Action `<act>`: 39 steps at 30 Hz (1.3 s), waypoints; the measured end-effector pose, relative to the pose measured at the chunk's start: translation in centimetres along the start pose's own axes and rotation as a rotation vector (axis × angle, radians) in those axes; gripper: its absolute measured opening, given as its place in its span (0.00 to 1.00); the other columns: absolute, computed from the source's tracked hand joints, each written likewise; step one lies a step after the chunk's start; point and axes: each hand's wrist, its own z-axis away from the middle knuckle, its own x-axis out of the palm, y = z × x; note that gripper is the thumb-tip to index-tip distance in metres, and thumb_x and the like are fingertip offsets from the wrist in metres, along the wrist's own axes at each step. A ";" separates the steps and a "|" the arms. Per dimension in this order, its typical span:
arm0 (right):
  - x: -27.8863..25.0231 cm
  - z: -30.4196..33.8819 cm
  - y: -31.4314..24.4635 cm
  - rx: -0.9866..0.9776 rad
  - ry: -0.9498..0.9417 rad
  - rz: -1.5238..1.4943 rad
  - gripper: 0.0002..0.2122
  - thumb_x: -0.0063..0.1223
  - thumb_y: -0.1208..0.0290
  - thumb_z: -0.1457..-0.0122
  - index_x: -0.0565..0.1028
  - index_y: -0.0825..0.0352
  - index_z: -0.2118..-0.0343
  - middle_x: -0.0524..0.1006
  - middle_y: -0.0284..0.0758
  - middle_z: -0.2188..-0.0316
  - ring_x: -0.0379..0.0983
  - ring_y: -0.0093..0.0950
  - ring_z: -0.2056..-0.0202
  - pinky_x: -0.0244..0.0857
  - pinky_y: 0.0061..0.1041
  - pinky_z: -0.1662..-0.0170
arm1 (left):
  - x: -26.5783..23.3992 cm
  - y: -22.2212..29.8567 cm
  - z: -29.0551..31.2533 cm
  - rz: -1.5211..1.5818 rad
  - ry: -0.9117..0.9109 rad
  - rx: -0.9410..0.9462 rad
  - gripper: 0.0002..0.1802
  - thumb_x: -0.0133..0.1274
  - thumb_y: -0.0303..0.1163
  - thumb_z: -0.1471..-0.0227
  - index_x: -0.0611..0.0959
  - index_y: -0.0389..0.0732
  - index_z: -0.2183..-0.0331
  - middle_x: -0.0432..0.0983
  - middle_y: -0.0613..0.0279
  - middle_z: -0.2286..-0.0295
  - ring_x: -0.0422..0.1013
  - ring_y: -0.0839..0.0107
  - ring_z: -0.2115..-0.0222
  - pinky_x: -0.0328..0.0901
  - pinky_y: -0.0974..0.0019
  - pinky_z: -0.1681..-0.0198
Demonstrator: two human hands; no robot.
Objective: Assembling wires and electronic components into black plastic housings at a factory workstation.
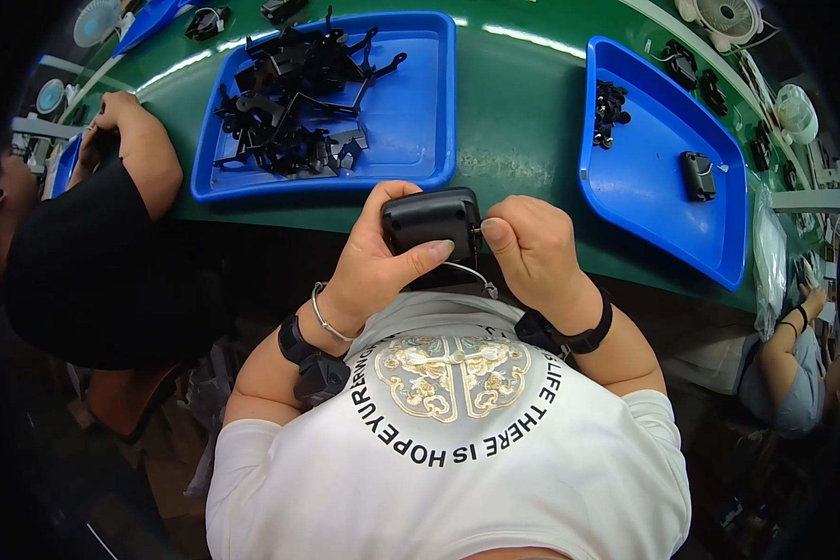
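Note:
My left hand (369, 257) grips a black plastic box-shaped device (431, 219) with rounded corners, its thumb lying across the lower front. At the device's right side, my right hand (539, 245) is closed, thumb against curled fingers. A small metallic bit shows between that hand and the casing; its kind is too small to tell. From under the device a thin white cable (474, 273) hangs, ending in a small connector near my shirt. Both hands are held at the near edge of the green table (509, 159).
Beyond my left hand stands a blue tray (420, 84) heaped with black brackets (299, 103). Another blue tray (639, 177) at right holds small black parts (609, 112) and a black device (697, 176). People sit on either side; one bent arm (149, 149) rests at left.

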 end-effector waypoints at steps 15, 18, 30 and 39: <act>0.3 -0.6 -0.7 0.044 0.073 -0.092 0.11 0.46 0.64 0.43 0.69 0.68 0.75 0.69 0.36 0.78 0.64 0.34 0.76 0.57 0.28 0.69 | -0.4 -0.2 0.2 -0.048 -0.022 0.018 0.27 0.58 0.24 0.56 0.63 0.39 0.56 0.68 0.63 0.64 0.66 0.79 0.63 0.64 0.75 0.59; 0.2 -0.5 -0.1 0.019 -0.053 0.001 0.10 0.47 0.64 0.43 0.69 0.67 0.74 0.69 0.36 0.77 0.64 0.34 0.76 0.57 0.28 0.68 | -0.3 -0.1 0.1 0.010 -0.005 -0.007 0.27 0.58 0.23 0.56 0.63 0.39 0.56 0.68 0.64 0.64 0.66 0.79 0.63 0.64 0.75 0.59; 1.7 -1.2 -1.3 0.016 0.191 0.004 0.19 0.37 0.54 0.40 0.68 0.67 0.77 0.68 0.37 0.79 0.62 0.34 0.77 0.56 0.29 0.68 | -0.2 -0.2 0.6 -0.036 -0.006 0.076 0.26 0.57 0.22 0.56 0.63 0.40 0.56 0.68 0.64 0.64 0.66 0.79 0.63 0.64 0.75 0.59; 1.2 -1.0 -0.9 0.258 -0.053 -0.482 0.19 0.35 0.57 0.39 0.69 0.72 0.61 0.70 0.42 0.62 0.66 0.35 0.61 0.56 0.28 0.54 | -0.2 -0.2 0.7 0.016 0.081 0.160 0.26 0.58 0.21 0.56 0.64 0.41 0.57 0.69 0.65 0.64 0.67 0.79 0.64 0.63 0.76 0.60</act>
